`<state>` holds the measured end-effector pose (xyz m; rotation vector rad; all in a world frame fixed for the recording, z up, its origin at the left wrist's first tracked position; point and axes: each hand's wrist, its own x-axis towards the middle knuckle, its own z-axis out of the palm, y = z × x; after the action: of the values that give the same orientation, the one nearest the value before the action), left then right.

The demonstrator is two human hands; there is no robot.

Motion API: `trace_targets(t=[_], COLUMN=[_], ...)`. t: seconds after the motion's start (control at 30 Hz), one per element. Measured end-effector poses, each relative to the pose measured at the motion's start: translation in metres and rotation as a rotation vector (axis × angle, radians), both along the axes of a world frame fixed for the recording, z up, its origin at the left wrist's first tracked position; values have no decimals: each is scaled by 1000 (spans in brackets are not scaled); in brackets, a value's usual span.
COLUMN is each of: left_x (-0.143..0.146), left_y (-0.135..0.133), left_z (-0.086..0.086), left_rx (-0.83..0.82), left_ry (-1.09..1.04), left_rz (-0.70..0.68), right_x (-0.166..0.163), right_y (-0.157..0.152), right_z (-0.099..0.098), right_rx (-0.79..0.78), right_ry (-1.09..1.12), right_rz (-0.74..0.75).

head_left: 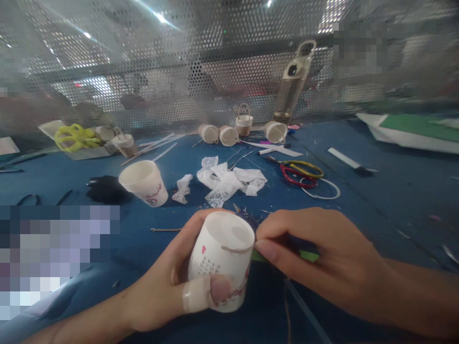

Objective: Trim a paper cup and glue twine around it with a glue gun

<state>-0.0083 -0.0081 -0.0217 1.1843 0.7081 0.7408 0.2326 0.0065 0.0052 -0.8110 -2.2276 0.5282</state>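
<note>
My left hand (168, 282) is wrapped round a white paper cup (229, 272) with small print and a red heart. The cup is tilted, and its recessed base appears to face up. A pale strip is wound round my left thumb. Thin brown twine (236, 249) lies along the cup's upper edge. At the right end of that edge, my right hand (319, 258) pinches the twine between thumb and forefinger; the exact grip is partly hidden. Another length of twine (288, 310) hangs below the right hand. Beyond the cup lie crumpled white lace strips (229, 179).
Another paper cup (145, 184) leans on the blue table at left. Scissors (301, 172) and a white ring (322, 188) lie right of the lace. Several twine-wrapped cups (244, 124), a bottle (291, 86) and yellow-handled scissors (77, 137) line the back, before a perforated metal screen (201, 71).
</note>
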Motion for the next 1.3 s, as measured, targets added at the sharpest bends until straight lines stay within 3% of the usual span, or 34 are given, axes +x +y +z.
trace_targets(t=[0.13, 0.27, 0.6, 0.83, 1.07, 1.3], left_x=[2, -1, -3, -1, 2, 1], left_y=[-2, 0, 2, 0, 0, 4], left_z=[2, -2, -4, -9, -7, -2], left_rx=[-27, 36, 76, 25, 154, 121], left_ry=[13, 7, 43, 21, 133, 160], left_rz=[51, -3, 12, -71, 19, 89], right_x=[0, 0, 0, -2, -3, 1], right_y=[-1, -1, -1, -2, -5, 4], right_z=[-1, -2, -3, -2, -5, 2], right_rx=[4, -18, -232, -257, -248, -195], right_ry=[6, 11, 31, 36, 13, -47], right_rz=[3, -3, -4, 5, 12, 13])
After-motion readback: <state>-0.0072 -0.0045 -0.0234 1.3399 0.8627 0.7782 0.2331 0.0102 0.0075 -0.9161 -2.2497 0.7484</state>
